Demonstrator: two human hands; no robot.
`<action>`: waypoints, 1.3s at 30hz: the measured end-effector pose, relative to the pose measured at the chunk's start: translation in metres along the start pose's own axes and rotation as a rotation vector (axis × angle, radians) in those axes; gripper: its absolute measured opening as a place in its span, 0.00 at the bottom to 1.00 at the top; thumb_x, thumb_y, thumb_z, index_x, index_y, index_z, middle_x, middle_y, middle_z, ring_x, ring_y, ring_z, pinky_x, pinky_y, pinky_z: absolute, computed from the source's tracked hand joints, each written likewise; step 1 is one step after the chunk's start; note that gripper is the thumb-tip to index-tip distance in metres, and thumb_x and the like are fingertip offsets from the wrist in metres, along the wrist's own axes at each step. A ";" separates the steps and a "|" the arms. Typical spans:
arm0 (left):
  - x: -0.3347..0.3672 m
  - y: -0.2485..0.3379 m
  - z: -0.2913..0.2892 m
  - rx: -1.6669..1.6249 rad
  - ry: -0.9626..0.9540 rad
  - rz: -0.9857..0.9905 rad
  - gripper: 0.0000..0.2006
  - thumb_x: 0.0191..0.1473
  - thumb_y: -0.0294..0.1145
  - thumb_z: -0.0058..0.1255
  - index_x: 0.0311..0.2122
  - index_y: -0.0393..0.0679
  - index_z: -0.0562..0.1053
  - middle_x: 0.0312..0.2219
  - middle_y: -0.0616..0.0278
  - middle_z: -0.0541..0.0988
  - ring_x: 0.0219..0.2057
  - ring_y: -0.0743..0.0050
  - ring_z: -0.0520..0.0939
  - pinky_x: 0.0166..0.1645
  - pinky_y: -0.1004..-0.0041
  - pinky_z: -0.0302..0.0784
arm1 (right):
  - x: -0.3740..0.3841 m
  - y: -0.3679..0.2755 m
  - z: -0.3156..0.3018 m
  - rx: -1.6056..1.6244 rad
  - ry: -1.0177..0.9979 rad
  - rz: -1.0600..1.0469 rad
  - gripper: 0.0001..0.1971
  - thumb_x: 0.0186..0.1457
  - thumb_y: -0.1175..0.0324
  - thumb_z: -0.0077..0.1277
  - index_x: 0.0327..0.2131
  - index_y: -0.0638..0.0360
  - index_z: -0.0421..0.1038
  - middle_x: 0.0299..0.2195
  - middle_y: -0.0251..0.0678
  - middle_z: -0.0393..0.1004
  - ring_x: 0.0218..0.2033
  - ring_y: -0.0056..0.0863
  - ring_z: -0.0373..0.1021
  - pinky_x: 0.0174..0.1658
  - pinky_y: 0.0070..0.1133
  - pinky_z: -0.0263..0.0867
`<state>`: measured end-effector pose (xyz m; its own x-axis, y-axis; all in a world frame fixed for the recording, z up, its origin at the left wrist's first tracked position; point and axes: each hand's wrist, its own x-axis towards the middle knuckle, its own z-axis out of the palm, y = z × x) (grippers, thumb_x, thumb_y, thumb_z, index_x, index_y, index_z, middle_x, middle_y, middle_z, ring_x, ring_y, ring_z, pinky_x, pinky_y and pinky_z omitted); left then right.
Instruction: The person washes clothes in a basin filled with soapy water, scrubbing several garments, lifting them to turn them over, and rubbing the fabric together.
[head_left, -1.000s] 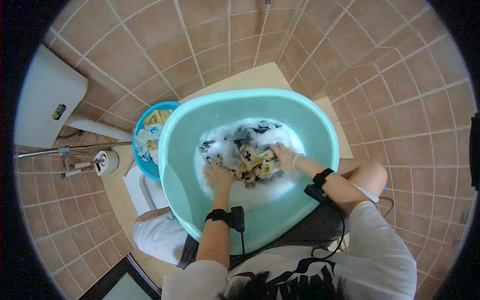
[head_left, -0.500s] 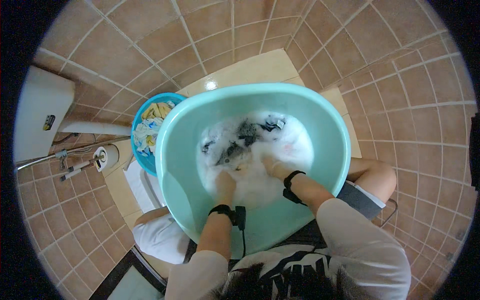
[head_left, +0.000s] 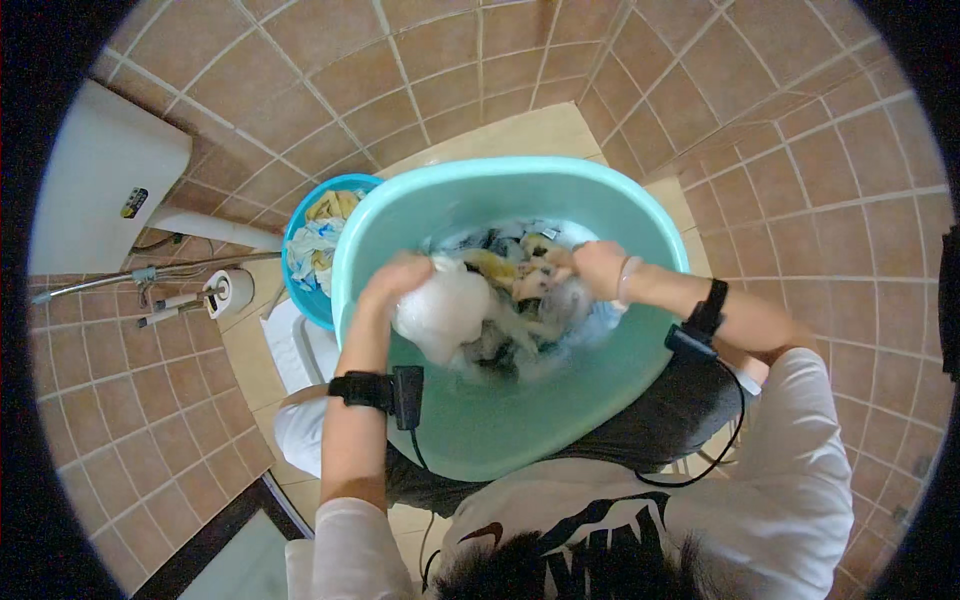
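Observation:
A wet garment (head_left: 512, 275), light with yellow patches, is stretched between my two hands above the suds. My left hand (head_left: 402, 274) is closed on its left end, where a big clump of white foam (head_left: 440, 312) hangs beside the fingers. My right hand (head_left: 598, 268) grips the other end, its fingers partly hidden and slightly blurred. Dark and grey clothes (head_left: 490, 358) lie soaking below, half covered by suds. All this is inside a large pale-green tub (head_left: 520, 440) between my knees. Black straps with small boxes sit on both my forearms.
At the left stands a blue basin (head_left: 300, 210) with yellow and light-blue clothes. Near it are a white squat toilet (head_left: 300, 350), a toilet roll (head_left: 232, 292) and a metal pipe (head_left: 200, 264). A white tank (head_left: 110, 190) hangs on the tiled wall.
Both my hands have come up out of the foam and moved apart. They now lift the yellow-patched garment, and more clothes show through the suds.

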<state>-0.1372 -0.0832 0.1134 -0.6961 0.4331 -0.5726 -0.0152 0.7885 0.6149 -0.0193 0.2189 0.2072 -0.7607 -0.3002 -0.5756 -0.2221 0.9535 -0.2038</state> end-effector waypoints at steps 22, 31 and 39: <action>-0.063 0.087 0.004 -0.806 0.254 -0.076 0.09 0.40 0.27 0.41 0.28 0.34 0.70 0.21 0.58 0.73 0.19 0.71 0.74 0.21 0.70 0.70 | 0.079 -0.051 0.076 0.831 0.577 -0.307 0.43 0.27 0.63 0.64 0.50 0.63 0.55 0.47 0.44 0.62 0.52 0.36 0.55 0.55 0.25 0.49; -0.045 0.076 -0.004 -1.013 0.162 0.069 0.19 0.48 0.48 0.47 0.39 0.45 0.68 0.26 0.66 0.70 0.27 0.79 0.72 0.32 0.77 0.71 | 0.012 -0.003 -0.012 0.762 0.472 -0.068 0.34 0.36 0.67 0.58 0.50 0.63 0.56 0.48 0.43 0.61 0.49 0.35 0.59 0.52 0.25 0.55; 0.047 -0.078 0.180 0.179 -0.126 -0.050 0.32 0.39 0.48 0.52 0.49 0.40 0.62 0.45 0.48 0.69 0.48 0.56 0.68 0.50 0.57 0.62 | 0.000 0.054 0.032 0.750 0.505 0.252 0.26 0.41 0.66 0.54 0.46 0.63 0.61 0.43 0.42 0.66 0.44 0.36 0.64 0.48 0.25 0.60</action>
<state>-0.0396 -0.0454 -0.0591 -0.6025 0.4337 -0.6700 0.0877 0.8704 0.4845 -0.0115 0.2699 0.1706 -0.9465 0.1283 -0.2962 0.3030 0.6694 -0.6783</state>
